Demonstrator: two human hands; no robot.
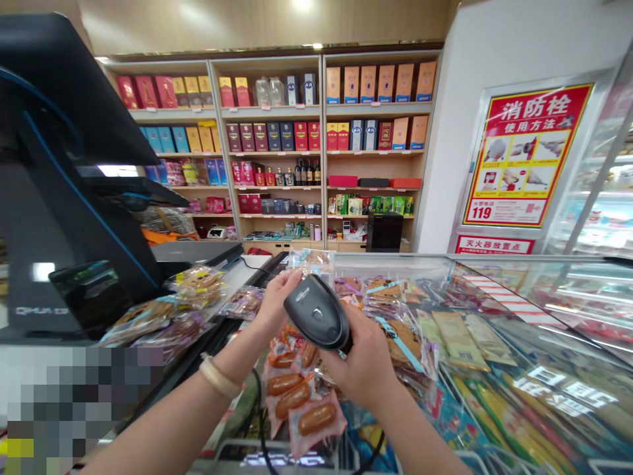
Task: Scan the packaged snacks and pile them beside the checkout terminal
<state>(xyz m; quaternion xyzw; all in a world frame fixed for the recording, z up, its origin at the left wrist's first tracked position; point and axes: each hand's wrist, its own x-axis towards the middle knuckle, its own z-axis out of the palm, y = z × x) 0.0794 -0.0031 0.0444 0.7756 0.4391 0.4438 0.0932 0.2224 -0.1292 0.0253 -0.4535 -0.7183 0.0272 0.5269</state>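
My right hand [363,359] is wrapped round the handle of a black barcode scanner [316,313], its head tilted away from me. A black cable hangs below it. Just beyond the scanner, my left hand [277,297] pinches a clear snack packet [312,259] with a light blue stripe; the scanner hides part of the packet. Under my hands lie vacuum-packed sausages [301,399] in pinkish wrappers. To the right are more flat packets with blue stripes [398,340]. On the left, by my left forearm, several similar snack packets [200,287] rest on the counter.
A glass-topped chest freezer [499,389] with bagged goods inside stretches right. A black checkout terminal [74,231] rises at the left. Behind, shelves [274,112] hold boxes and bottles. A red fire-hydrant notice [529,155] is on the right wall.
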